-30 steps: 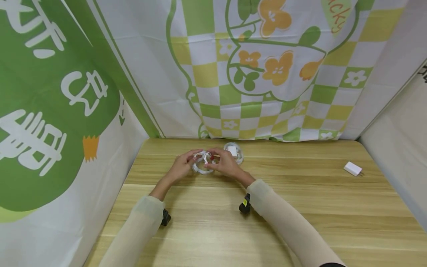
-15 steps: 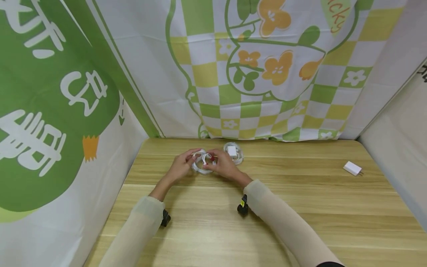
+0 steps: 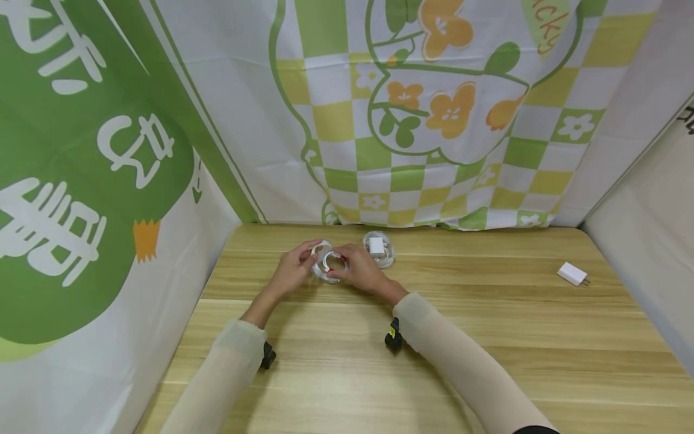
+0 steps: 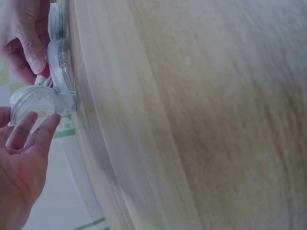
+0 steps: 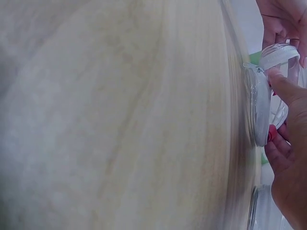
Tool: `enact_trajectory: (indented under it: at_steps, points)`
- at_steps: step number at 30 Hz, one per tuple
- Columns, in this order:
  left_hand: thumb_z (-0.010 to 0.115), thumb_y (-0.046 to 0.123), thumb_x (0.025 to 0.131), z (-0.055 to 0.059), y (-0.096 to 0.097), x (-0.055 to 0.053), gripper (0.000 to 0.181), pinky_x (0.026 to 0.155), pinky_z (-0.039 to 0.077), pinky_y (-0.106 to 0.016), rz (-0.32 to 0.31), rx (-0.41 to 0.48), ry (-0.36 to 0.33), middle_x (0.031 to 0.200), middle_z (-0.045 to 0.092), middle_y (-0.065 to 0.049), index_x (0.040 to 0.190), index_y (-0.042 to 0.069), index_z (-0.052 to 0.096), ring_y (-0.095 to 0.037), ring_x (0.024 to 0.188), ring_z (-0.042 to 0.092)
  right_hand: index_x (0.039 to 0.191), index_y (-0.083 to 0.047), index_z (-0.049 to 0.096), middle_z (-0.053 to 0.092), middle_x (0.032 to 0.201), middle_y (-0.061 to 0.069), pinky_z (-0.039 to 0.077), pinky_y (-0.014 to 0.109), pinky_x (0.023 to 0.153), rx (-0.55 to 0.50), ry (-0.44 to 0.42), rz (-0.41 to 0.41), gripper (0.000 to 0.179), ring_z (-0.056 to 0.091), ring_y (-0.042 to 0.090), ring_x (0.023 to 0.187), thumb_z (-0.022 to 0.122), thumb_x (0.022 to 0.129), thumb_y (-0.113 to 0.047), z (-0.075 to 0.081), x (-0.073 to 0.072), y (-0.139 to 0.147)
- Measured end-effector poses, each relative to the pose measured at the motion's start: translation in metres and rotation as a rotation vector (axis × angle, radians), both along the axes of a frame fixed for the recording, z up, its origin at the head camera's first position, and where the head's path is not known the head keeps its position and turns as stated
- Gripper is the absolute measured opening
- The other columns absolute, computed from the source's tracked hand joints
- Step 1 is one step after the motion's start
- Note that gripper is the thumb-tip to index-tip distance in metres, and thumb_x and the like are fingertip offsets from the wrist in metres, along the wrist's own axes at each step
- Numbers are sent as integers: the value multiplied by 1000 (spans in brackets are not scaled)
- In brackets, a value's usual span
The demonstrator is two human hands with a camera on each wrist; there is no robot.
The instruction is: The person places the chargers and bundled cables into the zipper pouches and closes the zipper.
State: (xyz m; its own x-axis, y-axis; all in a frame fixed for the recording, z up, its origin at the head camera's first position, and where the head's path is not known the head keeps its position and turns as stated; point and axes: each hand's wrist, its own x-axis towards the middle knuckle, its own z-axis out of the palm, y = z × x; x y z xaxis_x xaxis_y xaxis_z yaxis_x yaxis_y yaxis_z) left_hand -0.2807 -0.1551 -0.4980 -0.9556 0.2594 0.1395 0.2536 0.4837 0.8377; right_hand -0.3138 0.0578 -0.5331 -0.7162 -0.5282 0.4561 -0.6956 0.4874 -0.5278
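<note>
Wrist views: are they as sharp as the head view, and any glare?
Less sharp. Head: lone charger fairly crisp, soft sheen on the near tabletop. Left wrist: hazy, tabletop grain smeared, clear case readable. Right wrist: hazy, pale wash over the tabletop's left side.

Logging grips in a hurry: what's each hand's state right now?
Left hand: holding the open clear case.
Right hand: closed, pinching the white cable.

There're 2 clr cases [image 5: 260,103] [image 3: 388,260], 2 wht chrgrs [image 3: 376,246] [image 3: 572,273], 2 wrist cams [image 3: 267,355] [image 3: 393,336], 2 grips [image 3: 293,268] [image 3: 364,268] & 1 tbl [image 3: 336,374].
</note>
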Motion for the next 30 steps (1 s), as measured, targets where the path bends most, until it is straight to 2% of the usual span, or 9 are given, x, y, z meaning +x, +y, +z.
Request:
enact_trajectory:
  at_steps: [4,10,17,21,25,27,30]
  points:
    - [54,15,100,0,0,0,42,100,48,-44,8,1,-5,133,61,-11,142,20,51,-25,120,60,118,-2,68,70,111,12,53,35,81,31,22,-11,51,65,24,98,81,80,-35,-1,1,0]
    - [55,15,100,-3,-1,-2,43,100,48,-46,-12,31,6,133,61,-12,142,20,51,-27,120,60,124,-4,66,68,117,10,52,34,91,83,23,-44,52,63,20,108,78,83,-34,0,3,1]
    - [57,16,99,-5,-3,-1,43,95,52,-44,2,30,8,132,62,-12,141,20,50,-27,115,63,130,-6,63,67,120,8,50,35,92,202,18,-107,55,61,20,108,71,88,-41,4,6,-1]
    - [56,13,99,-6,-3,-2,44,91,54,-42,7,48,-12,132,60,-16,142,18,48,-30,113,64,126,-6,66,66,119,8,49,35,96,257,29,-135,53,60,22,111,69,89,-44,6,6,-3]
    - [56,12,99,-6,-3,-1,45,91,54,-40,9,61,-27,133,59,-19,142,16,46,-31,113,64,120,-4,69,66,119,8,48,35,98,256,37,-145,49,60,22,112,70,89,-42,6,7,-4]
    - [55,9,99,4,0,5,46,92,53,-42,-1,62,-36,133,57,-22,143,11,44,-33,114,63,118,-3,70,66,119,8,47,34,99,244,45,-143,48,59,22,112,71,88,-41,6,7,-4]
    - [55,10,99,5,0,5,46,92,53,-43,-2,65,-34,133,57,-23,144,10,44,-34,113,63,115,-3,71,66,119,8,47,34,99,224,56,-137,44,60,22,112,73,87,-37,5,7,-4]
